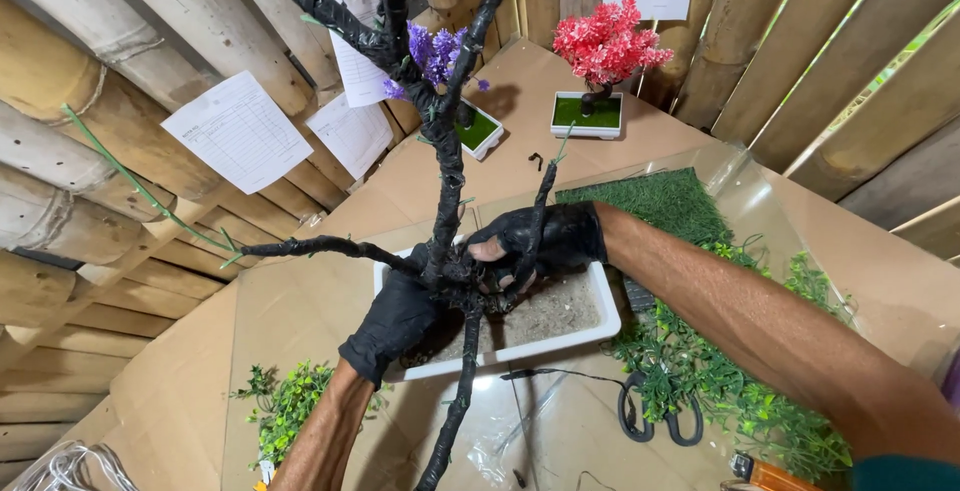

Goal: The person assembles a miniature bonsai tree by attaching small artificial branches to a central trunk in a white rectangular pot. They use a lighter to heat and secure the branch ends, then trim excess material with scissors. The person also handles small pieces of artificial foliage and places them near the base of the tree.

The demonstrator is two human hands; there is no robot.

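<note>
Over white tray (604, 323): black wrapped tree (443, 166), stiff, light, top-heavy; left hand (398, 317) and right hand (545, 241), gloved, clasp trunk base, likely the best hold.

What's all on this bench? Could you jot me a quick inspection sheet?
Surface: brown cardboard-covered table, partly under clear plastic.
Job's things: black-wrapped model tree standing in a white tray of sandy fill.
Clutter: scissors, fake grass mat, loose green sprigs, yellow-green sprigs.
Grippers: left hand and right hand, black-gloved, both gripping the trunk base.
Cables: thin wire by the scissors.
Surroundings: bamboo walls with pinned papers; red potted model tree; purple one.
</note>
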